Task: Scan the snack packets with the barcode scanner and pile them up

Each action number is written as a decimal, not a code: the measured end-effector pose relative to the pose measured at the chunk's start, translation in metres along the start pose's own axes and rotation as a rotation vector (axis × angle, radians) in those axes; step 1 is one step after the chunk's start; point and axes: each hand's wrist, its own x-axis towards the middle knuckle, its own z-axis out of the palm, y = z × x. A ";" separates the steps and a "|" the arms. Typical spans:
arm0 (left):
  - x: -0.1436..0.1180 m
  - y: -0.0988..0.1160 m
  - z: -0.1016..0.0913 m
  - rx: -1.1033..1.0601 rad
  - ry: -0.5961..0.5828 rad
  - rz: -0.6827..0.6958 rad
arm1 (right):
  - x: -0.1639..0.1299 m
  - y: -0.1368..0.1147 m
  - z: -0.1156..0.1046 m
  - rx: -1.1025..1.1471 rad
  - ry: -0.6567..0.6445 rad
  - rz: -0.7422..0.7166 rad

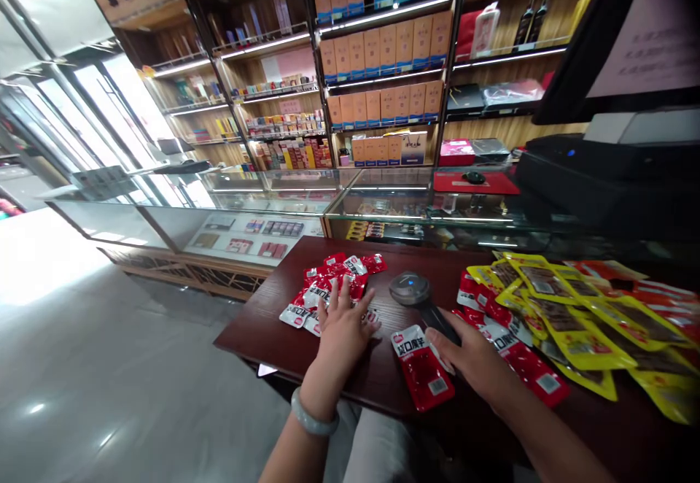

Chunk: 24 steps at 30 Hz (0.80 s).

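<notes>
My left hand (pixel 345 322), a pale bangle on its wrist, lies with fingers spread over the near side of a pile of red and white snack packets (pixel 328 275). Wrapped in the fingers of my right hand (pixel 470 355) is the handle of a dark handheld barcode scanner (pixel 410 290), its head pointing away to the left. Just below the scanner, a single red and white snack packet (pixel 424 381) lies flat near the table's front edge, its barcode facing up. More red packets (pixel 533 373) lie to the right, partly hidden by my right hand.
Yellow snack packets (pixel 569 322) and orange ones (pixel 656 297) are heaped on the right of the dark wooden table (pixel 262 322). Behind it stands a glass display counter (pixel 262 202) with a mouse (pixel 473 177) on a red mat. A monitor (pixel 569 60) rises at right; stocked shelves line the wall.
</notes>
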 end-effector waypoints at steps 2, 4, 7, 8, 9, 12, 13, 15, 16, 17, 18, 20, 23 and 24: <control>-0.005 0.003 0.006 0.027 -0.067 0.076 | -0.005 -0.002 -0.004 0.027 -0.007 -0.027; -0.006 0.002 0.012 0.044 -0.107 0.080 | -0.009 -0.002 -0.008 0.034 -0.012 -0.050; 0.003 -0.003 0.020 0.046 -0.139 0.065 | -0.013 -0.002 -0.012 0.011 0.009 -0.046; 0.009 -0.005 0.021 0.048 -0.141 0.059 | -0.014 -0.001 -0.012 0.009 0.013 -0.039; 0.014 -0.007 0.021 0.054 -0.141 0.053 | -0.015 -0.001 -0.013 0.016 0.012 -0.030; 0.026 -0.007 0.016 0.085 -0.119 0.042 | -0.018 0.000 -0.014 0.037 -0.027 0.005; 0.027 -0.004 0.014 0.093 -0.099 0.043 | -0.019 0.001 -0.016 0.039 -0.036 0.019; 0.023 0.003 0.009 0.084 -0.055 0.062 | -0.023 0.000 -0.020 0.046 -0.032 0.035; 0.018 0.009 0.006 0.060 -0.046 0.091 | -0.025 0.000 -0.023 0.050 -0.017 0.029; 0.013 0.015 0.005 0.024 -0.054 0.131 | -0.028 0.001 -0.026 0.054 0.003 0.013; 0.007 0.022 0.003 -0.018 -0.079 0.176 | -0.030 0.001 -0.028 0.056 0.027 -0.007; -0.004 0.037 0.002 -0.089 -0.168 0.248 | -0.035 0.005 -0.033 0.055 0.055 -0.017; -0.012 0.056 0.005 -0.112 -0.290 0.255 | -0.039 0.015 -0.034 0.069 0.049 0.082; -0.013 0.059 0.007 -0.112 -0.312 0.251 | -0.040 0.019 -0.034 0.091 0.055 0.104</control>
